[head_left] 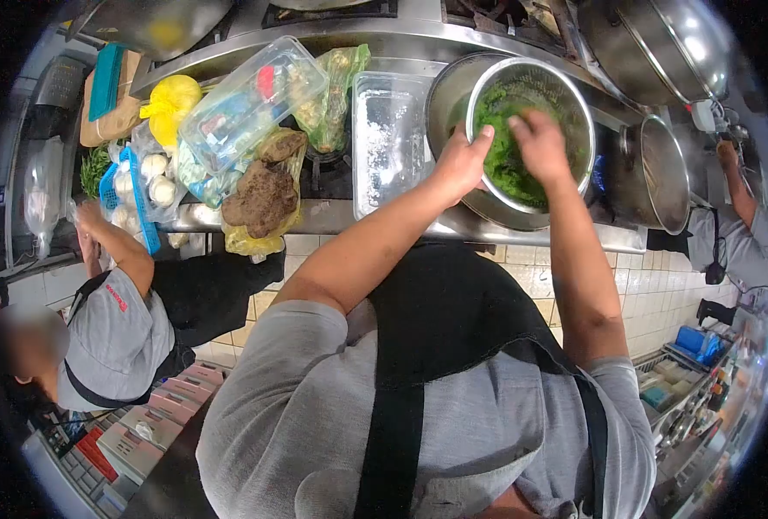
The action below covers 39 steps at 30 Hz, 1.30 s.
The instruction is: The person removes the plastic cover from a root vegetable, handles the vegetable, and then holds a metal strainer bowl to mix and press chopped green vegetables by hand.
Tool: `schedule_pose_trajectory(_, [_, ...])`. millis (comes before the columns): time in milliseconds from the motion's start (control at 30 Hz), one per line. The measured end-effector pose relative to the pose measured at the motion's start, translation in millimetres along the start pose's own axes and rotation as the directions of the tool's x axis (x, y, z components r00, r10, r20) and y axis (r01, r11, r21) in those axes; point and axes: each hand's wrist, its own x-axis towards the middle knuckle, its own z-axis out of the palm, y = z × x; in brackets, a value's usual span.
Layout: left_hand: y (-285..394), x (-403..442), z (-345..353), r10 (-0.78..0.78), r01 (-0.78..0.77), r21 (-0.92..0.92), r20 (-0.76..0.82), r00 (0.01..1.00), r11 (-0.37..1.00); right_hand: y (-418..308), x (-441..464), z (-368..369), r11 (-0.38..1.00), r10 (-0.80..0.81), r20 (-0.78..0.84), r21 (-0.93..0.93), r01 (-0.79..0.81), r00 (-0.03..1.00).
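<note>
Greens (503,180), loose and bright, inside a round shiny steel bowl (585,97).
Left hand (470,160) pinches its rim, thumb uppermost; right hand (540,145) dips among the greens (blurred, so finger spread cannot be told), beside a clear rectangular plastic tub (369,143).

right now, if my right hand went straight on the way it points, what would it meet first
Your right hand would likely meet the leafy greens in the metal bowl first; its fingers are blurred and depth is unclear, so they may already touch them.
</note>
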Motion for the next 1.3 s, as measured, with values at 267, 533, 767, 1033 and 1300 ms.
schedule_pose_trajectory(267, [2.6,8.6,-9.4,-0.008,0.012,0.035,-0.124,0.992,0.999,19.3,-0.6,-17.8,0.959,0.244,-0.022,0.155,-0.237,0.97])
schedule_pose_trajectory(533, [-8.2,12.3,-1.7,-0.031,0.031,-0.004,-0.108,0.994,1.0,-48.2,-16.2,-4.2,0.6,0.487,0.341,0.538,-0.592,0.804])
schedule_pose_trajectory(767, [8.8,2.2,7.4,-0.033,0.03,-0.044,-0.069,0.997,0.999,-35.3,-19.5,-6.5,0.671,0.309,0.507,0.484,-0.562,0.805])
schedule_pose_trajectory(1033, [-4.3,1.0,-5.8,-0.087,0.087,-0.019,-0.014,0.996,0.996,7.1,16.2,-24.3,0.826,0.274,0.438,0.348,-0.443,0.856])
schedule_pose_trajectory(1300, [3.3,-2.3,-1.1,-0.098,0.098,0.021,0.011,0.995,0.995,-14.2,-9.7,19.2,0.981,-0.092,0.401,0.195,0.013,0.912])
